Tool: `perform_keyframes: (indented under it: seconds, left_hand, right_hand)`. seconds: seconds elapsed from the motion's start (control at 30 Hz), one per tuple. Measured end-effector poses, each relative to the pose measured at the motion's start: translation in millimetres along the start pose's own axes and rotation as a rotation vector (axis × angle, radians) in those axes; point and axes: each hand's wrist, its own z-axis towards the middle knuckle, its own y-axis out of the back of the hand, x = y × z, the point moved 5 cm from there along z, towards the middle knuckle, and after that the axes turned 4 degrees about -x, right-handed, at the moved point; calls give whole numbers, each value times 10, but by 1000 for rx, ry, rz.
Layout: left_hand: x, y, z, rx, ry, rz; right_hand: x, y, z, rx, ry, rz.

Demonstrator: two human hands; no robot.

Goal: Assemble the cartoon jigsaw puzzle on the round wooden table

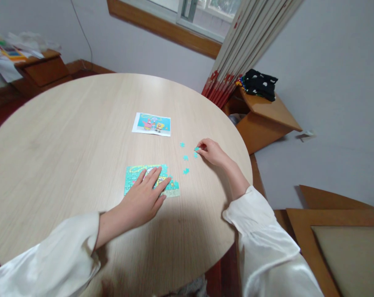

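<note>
My left hand (145, 194) lies flat with fingers spread on a partly assembled jigsaw puzzle (131, 175), covering much of its middle. The puzzle shows a cartoon picture in turquoise and yellow, with a gap at its upper right corner. To the right, my right hand (212, 151) pinches a small turquoise puzzle piece (196, 149) between thumb and forefinger. Just below it lies another loose piece (195, 155). Between the puzzle and my right hand are more turquoise pieces, one at the top (182, 144), one in the middle (185, 158) and one lower down (186, 170).
A printed reference picture (152, 124) lies beyond the puzzle on the round wooden table (81, 123). A wooden cabinet (267, 119) with black cloth (260, 84) stands past the right edge. A chair (335, 218) is at the lower right.
</note>
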Motion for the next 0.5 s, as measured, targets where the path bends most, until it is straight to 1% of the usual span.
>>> perform_keyframes:
  seconds: [0.1, 0.17, 0.2, 0.27, 0.33, 0.43, 0.5]
  left_hand:
    - [-4, 5, 5, 3, 2, -21]
    - [-2, 3, 5, 1, 2, -33]
    - [-1, 2, 4, 1, 2, -36]
    - [2, 1, 3, 1, 2, -39]
    - [2, 1, 3, 1, 0, -36]
    - [-5, 3, 3, 6, -7, -20]
    - [-11, 5, 3, 6, -13, -9]
  right_hand:
    - [41, 23, -66, -52, -50, 115]
    - [121, 5, -134, -91, -87, 227]
    - [182, -26, -174, -86, -107, 300]
    - [345, -136, -256, -8, -154, 482]
    - [548, -290, -341, 152, -195, 623]
    - [798, -465, -429, 312, -244, 696]
    - [889, -544, -452, 376, -269, 681]
